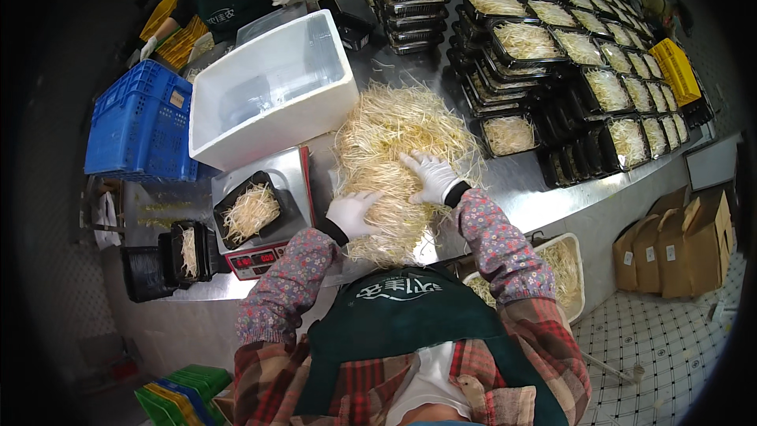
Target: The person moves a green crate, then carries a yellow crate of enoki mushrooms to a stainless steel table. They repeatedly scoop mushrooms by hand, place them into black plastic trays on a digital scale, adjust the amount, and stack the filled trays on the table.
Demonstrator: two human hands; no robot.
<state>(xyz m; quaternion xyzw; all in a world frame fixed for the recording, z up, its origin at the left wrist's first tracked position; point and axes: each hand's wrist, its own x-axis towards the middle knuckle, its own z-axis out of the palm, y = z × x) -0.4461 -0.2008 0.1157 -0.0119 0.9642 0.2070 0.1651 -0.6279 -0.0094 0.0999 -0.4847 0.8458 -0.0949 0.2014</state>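
Observation:
A large heap of bean sprouts [393, 124] lies on the metal table in front of me. My left hand [353, 215], in a white glove, rests on the heap's near left side, its fingertips partly hidden among the sprouts. My right hand [432, 177], also gloved, lies on the heap further right, fingers spread over the sprouts. Whether either hand grips any sprouts is hard to tell. Left of the heap, a black plastic tray [266, 179] with sprouts sits tilted on a digital scale [295, 168] with a lit red display.
Beyond the scale stand a white foam box [275, 115] and a blue plastic crate [139, 124]. Filled trays [526, 41] are stacked at the right. Black trays [145, 272] sit at the table's left edge. A gloved co-worker [236, 0] stands across the table.

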